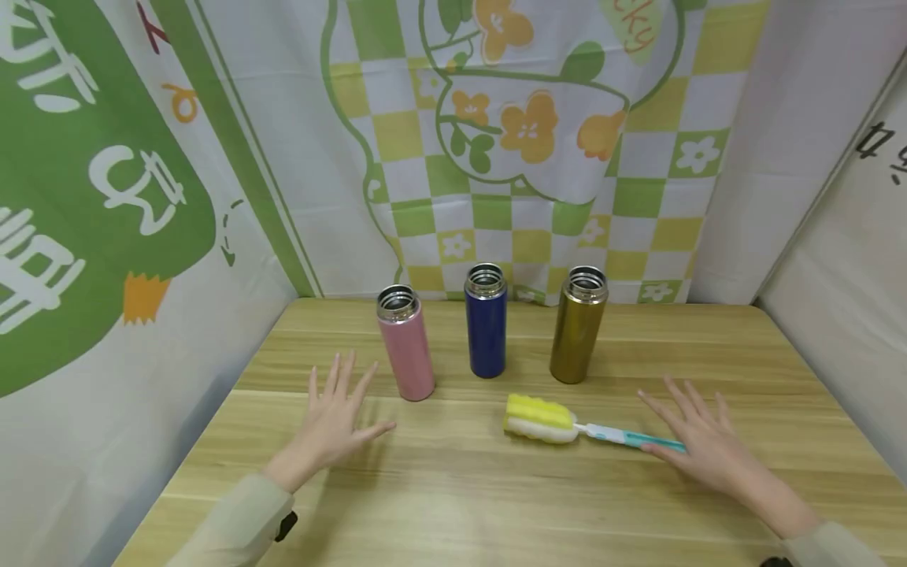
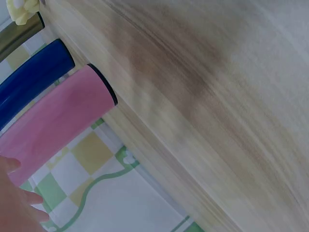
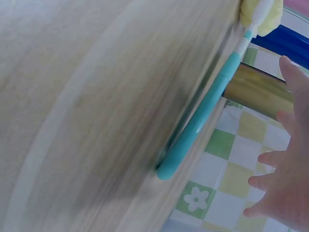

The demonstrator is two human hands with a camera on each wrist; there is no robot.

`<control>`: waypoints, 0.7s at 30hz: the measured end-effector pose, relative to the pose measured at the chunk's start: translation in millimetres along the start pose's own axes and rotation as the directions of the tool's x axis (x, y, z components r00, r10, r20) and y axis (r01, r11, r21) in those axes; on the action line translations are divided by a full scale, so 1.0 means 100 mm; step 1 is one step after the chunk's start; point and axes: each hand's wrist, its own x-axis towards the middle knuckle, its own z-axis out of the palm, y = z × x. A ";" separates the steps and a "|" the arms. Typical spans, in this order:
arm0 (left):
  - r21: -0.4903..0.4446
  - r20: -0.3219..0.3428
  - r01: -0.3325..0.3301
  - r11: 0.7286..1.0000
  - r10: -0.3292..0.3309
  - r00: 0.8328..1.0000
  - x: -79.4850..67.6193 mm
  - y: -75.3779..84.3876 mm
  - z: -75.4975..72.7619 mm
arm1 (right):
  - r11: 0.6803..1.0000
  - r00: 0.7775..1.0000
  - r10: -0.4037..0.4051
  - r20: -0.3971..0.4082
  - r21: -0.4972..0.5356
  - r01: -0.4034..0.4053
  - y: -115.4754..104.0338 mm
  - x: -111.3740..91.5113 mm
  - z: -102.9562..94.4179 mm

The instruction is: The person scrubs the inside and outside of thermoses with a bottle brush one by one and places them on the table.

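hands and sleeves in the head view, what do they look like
The left hand and right hand are bare and ungloved. The left sleeve and right sleeve are plain, pale grey-green. A small black piece shows by the first, another black piece by the second; what they are is unclear.

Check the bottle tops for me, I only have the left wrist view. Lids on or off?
Observer: Off. The head view shows open mouths on the pink bottle, the blue bottle and the gold bottle.

Operator: Copy. What's this yellow bit in my top-left corner?

Observer: The sponge end of a brush; the right wrist view shows its long turquoise handle.

Operator: Anyone holding it?

Observer: No. The right hand is by the handle, fingers spread, not gripping it.
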 end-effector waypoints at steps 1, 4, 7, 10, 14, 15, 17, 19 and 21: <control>0.000 0.000 0.002 1.000 -0.002 1.000 0.02 -0.01 0.00 | 1.000 1.000 -0.004 0.002 0.001 0.004 0.01 0.00 0.01; 0.005 -0.006 0.013 1.000 -0.013 1.000 0.09 -0.04 0.00 | 1.000 1.000 -0.014 0.008 -0.004 0.014 0.02 0.00 0.02; -0.010 -0.008 0.031 0.999 -0.031 0.999 0.17 -0.07 -0.01 | 1.000 1.000 -0.019 0.013 0.007 0.019 0.02 0.00 0.04; -0.052 -0.016 0.055 0.997 -0.056 0.998 0.26 -0.09 -0.02 | 0.999 1.000 -0.020 0.019 0.033 0.019 0.02 0.00 0.05; -0.128 -0.052 0.080 0.989 -0.087 0.995 0.38 -0.09 -0.02 | 0.997 0.999 -0.032 0.017 0.075 0.031 0.02 0.01 0.09; -0.145 -0.059 0.085 0.986 -0.095 0.994 0.41 -0.09 -0.02 | 0.996 0.999 -0.039 0.011 0.079 0.038 0.02 0.01 0.10; -0.198 -0.064 0.100 0.975 -0.115 0.991 0.47 -0.08 -0.01 | 0.994 0.999 -0.050 -0.001 0.093 0.050 0.03 0.01 0.13; -0.275 -0.056 0.121 0.954 -0.142 0.988 0.52 -0.06 0.00 | 0.993 0.997 -0.070 -0.028 0.097 0.073 0.04 0.01 0.15; -0.370 -0.042 0.151 0.917 -0.179 0.983 0.56 -0.04 0.01 | 0.989 0.994 -0.093 -0.053 0.110 0.098 0.04 0.01 0.17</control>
